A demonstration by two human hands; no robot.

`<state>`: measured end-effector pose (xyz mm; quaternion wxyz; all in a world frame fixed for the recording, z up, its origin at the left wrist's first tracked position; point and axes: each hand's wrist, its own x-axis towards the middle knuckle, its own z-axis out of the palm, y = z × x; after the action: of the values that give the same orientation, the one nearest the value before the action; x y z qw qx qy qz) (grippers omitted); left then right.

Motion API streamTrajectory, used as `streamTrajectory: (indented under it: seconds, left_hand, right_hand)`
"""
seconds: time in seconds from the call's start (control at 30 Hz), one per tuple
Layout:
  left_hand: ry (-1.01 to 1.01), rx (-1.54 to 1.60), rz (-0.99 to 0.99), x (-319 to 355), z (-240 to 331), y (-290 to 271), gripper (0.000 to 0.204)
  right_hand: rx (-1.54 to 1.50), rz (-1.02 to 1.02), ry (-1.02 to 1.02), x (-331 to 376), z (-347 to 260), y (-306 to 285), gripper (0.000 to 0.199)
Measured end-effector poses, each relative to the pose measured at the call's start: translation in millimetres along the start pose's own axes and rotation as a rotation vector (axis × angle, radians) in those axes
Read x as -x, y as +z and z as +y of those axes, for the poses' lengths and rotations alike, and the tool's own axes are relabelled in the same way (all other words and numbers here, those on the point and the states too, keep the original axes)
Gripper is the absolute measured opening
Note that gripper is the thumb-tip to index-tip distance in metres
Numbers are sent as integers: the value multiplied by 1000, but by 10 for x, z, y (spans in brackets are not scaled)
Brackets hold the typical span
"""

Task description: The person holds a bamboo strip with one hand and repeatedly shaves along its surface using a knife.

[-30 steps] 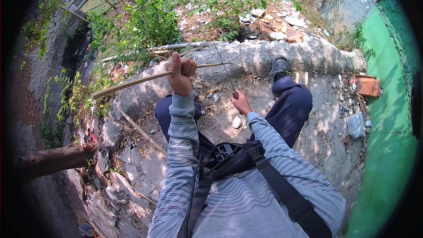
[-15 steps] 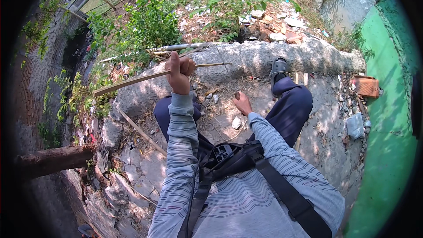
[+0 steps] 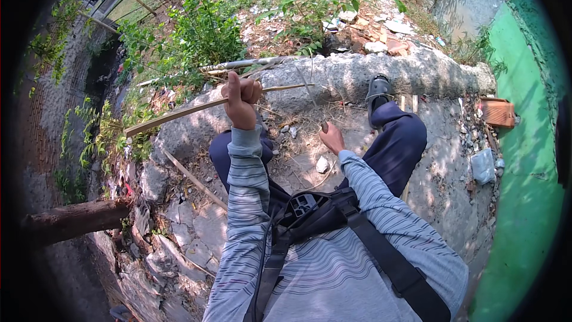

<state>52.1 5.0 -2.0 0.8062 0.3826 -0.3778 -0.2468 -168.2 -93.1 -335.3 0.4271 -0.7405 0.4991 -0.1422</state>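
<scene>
My left hand (image 3: 241,101), thumb up, is closed round a long, slightly bowed bamboo strip (image 3: 179,114). Its wider end points left and its thin end (image 3: 289,88) reaches right past my fist. Lower and to the right, my right hand (image 3: 332,138) grips the short brown handle of a knife (image 3: 315,101). The narrow grey blade slants up and left, crossing close to the strip's thin tip. Whether blade and strip touch, I cannot tell.
A rough concrete ledge (image 3: 417,74) runs ahead, my shoe (image 3: 379,90) against it. Another stick (image 3: 193,180) lies at left, above a log (image 3: 77,220). At right are an orange-brown block (image 3: 497,112), a pale plastic bag (image 3: 482,166) and a green wall (image 3: 521,220). Leafy plants (image 3: 205,33) grow beyond.
The knife and my right hand have shifted very slightly right and up. My left hand and the bamboo strip stay almost in place.
</scene>
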Motion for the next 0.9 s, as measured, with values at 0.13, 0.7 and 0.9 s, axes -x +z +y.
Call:
streamTrajectory:
  seconds: [0.13,0.7,0.9]
  left_hand:
    - [-3,-1,-12,35,-9,-17,66]
    - [-23,54,-83,-17,-20,154,65]
    - [-31,7,-36,32,40,57,65]
  right_hand:
    - [16,-63,42,-58,88,-67,34]
    - [-19,-96,246,-412,651,5,32]
    - [-80,-80,101,-368,532,221,31]
